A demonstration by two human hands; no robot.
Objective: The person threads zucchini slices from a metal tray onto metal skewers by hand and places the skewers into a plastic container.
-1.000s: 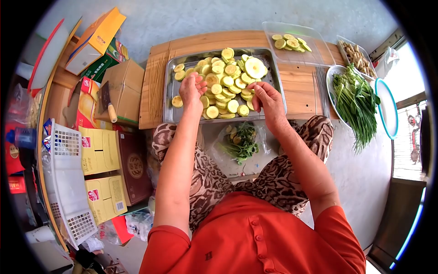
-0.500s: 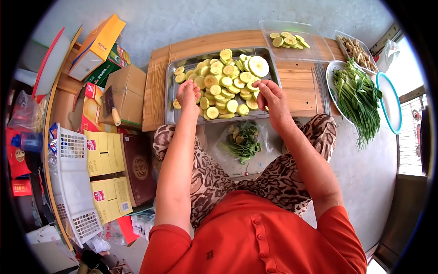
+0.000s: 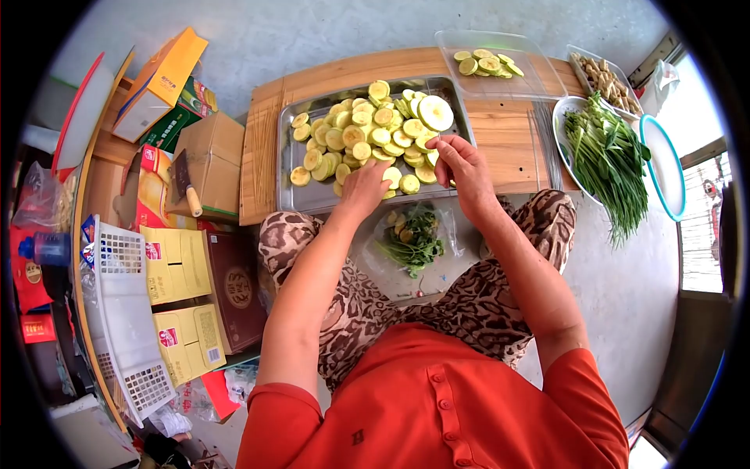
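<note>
A metal tray (image 3: 293,195) holds a heap of round green-rimmed zucchini slices (image 3: 363,129), with one larger pale slice (image 3: 435,113) on top at the back right. My left hand (image 3: 366,189) is at the near edge of the heap, fingers curled together against the slices. Whether a slice is between its fingertips is hidden. Over the tray's right side, my right hand (image 3: 464,168) is closed in a pinch. What it pinches is too thin or hidden to make out. Between my knees, a plastic bag (image 3: 414,238) with leafy greens lies below the table.
Thin wooden sticks (image 3: 262,148) lie at the table's left, metal skewers (image 3: 547,144) at its right. Behind is a clear plastic box (image 3: 539,82) with several slices. A plate of long greens (image 3: 605,156) and a tray of brown pieces (image 3: 608,82) stand right. Cartons (image 3: 211,160) and a knife (image 3: 186,184) are left.
My left hand has moved right and nearer to me, from above the tray's left side down to the slices. Some slices at the left have shifted. My right hand stays pinched in nearly the same place.
</note>
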